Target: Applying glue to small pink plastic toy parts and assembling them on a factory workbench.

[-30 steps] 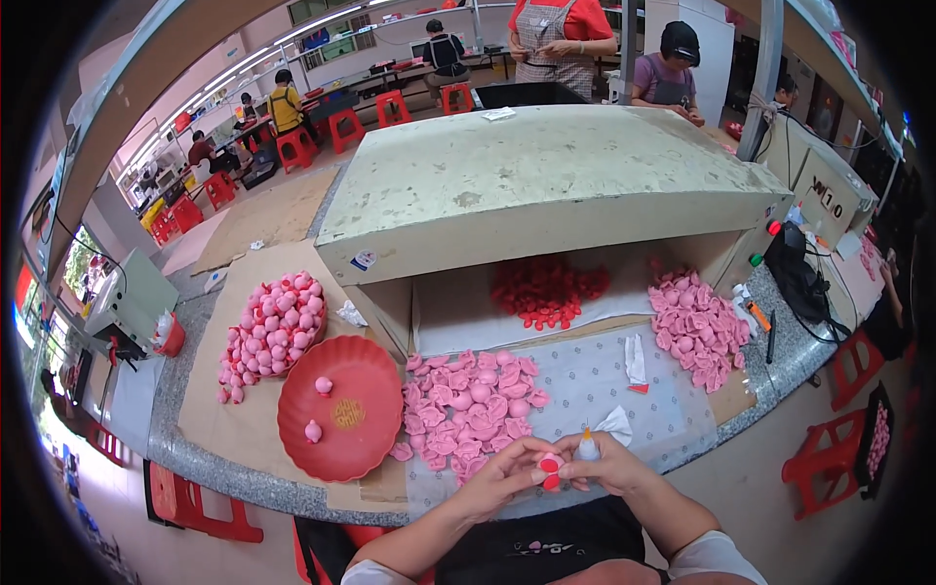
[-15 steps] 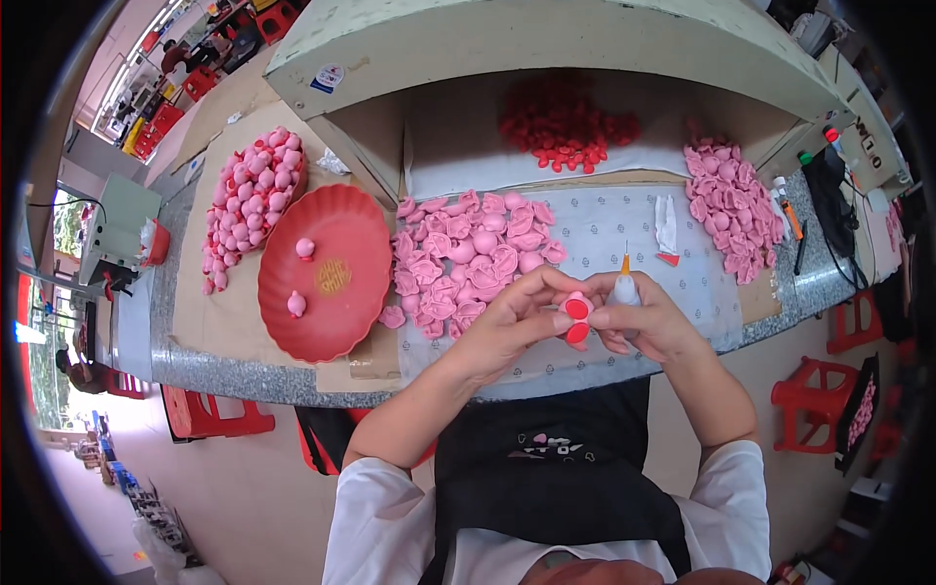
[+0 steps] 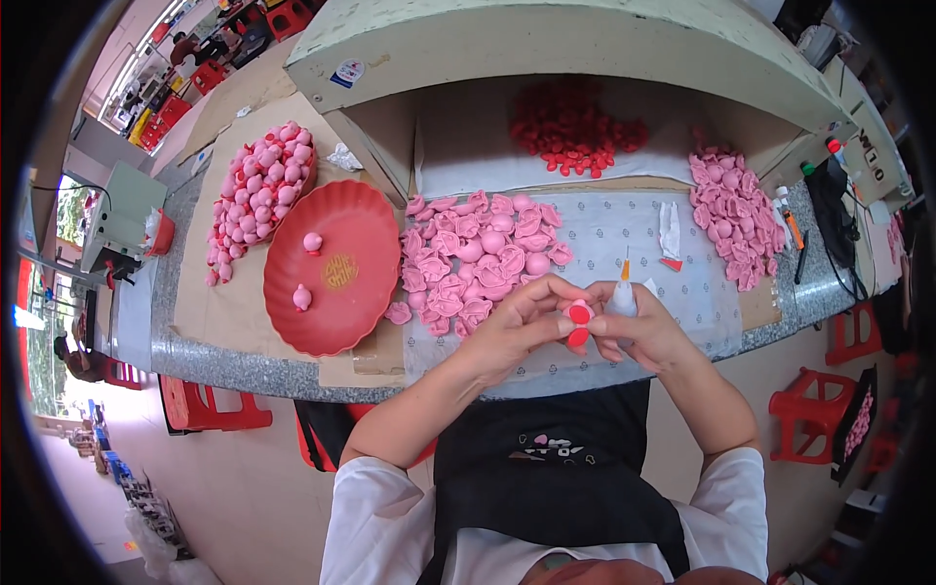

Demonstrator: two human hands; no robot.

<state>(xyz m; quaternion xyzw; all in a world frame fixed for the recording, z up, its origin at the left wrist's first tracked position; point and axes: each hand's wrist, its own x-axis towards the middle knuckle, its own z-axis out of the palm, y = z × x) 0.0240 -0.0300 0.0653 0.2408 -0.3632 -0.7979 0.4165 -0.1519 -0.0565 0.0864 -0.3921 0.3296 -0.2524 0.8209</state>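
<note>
Close to the table's front edge, my left hand [image 3: 517, 327] is closed on a small pink piece with two red round faces [image 3: 579, 314]. Its fingertips grip the piece from the left. My right hand [image 3: 648, 331] is closed too, with a white needle-tip bottle [image 3: 622, 298] held upright among its fingers, the orange-based needle pointing away from me. The right thumb and fingertips also touch the pink piece. Just beyond my left hand lies a heap of pink moulded parts [image 3: 483, 255], some round and some frilled. Fingers partly hide the piece.
A red scalloped plate [image 3: 336, 322] with two pink pieces stands left, beside a pile of pink-and-red balls [image 3: 258, 190]. Small red parts [image 3: 575, 132] lie under the pale cabinet [image 3: 585, 49]. More pink parts [image 3: 733, 210] and an orange pen [image 3: 795, 232] are at the right.
The view has shifted slightly, so the table's things appear a little to the right. Both hands keep the same hold, with the pink piece turned very slightly.
</note>
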